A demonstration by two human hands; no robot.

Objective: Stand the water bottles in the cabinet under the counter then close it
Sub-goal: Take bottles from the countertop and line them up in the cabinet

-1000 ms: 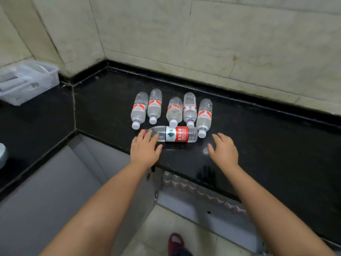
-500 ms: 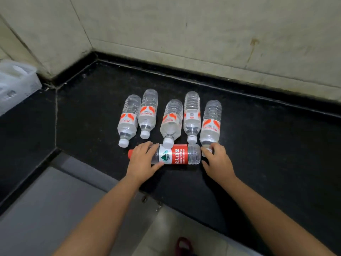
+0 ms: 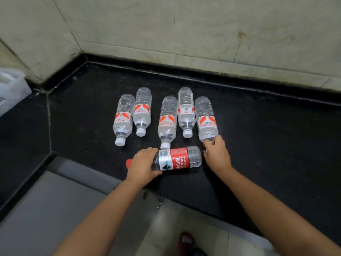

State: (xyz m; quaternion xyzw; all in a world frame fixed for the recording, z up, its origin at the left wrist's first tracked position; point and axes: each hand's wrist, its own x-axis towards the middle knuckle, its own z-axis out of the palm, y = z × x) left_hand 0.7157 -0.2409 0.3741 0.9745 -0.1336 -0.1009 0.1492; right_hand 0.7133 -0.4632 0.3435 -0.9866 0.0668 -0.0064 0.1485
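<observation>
Red-label bottle lies on its side on the black counter, near the front edge, red cap pointing left. Left hand grips it at the neck end — fingers curled over the top, thumb under the shoulder.

Behind the red-label bottle, five clear bottles with orange labels lie flat in a rough row, caps toward the person. Rightmost bottle sits just behind and right of the red-label bottle's base; right hand has fingers curled round its neck, cap hidden by the hand. Next to it, the fourth bottle, then the middle bottle, whose white cap almost touches the red-label bottle's side. Further left, the second bottle and the far-left bottle lie side by side, touching.

Left of the red-label bottle and well apart — a white plastic basket at the frame edge. Below the counter's front edge, a grey cabinet door and tiled floor; cabinet interior not visible.
</observation>
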